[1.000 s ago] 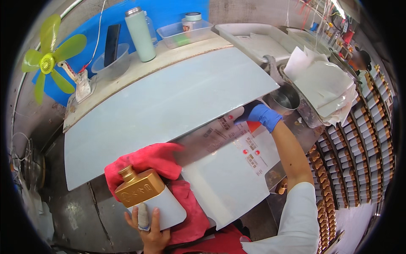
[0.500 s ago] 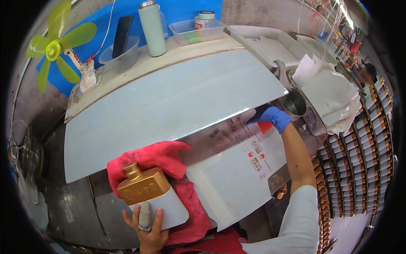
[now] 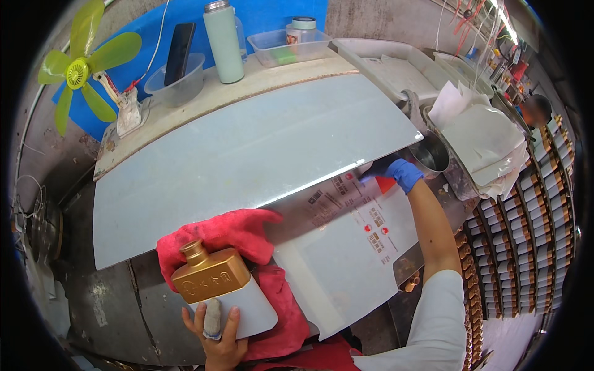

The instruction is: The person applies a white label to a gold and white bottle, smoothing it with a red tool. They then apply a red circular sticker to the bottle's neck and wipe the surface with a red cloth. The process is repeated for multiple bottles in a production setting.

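Note:
My left hand grips the lower white part of a flat bottle with a gold shoulder and neck. One finger wears a whitish cover. The bottle leans on a crumpled red cloth. My right hand, in a blue glove, reaches beneath the near edge of a pale board. Its fingers lie in shadow and partly hidden over a printed transfer sheet with red and brown markings. Next to that palm is an orange-red patch; whether the hand holds it I cannot tell.
A metal bowl stands just right of the gloved hand, beside a tray of papers. Racks of white-and-gold bottles line the right. On the back shelf are a green fan, a thermos and plastic tubs. Another person is at far right.
My right hand has shifted slightly left, a little deeper under the board's edge. My left hand and the bottle stay nearly in place.

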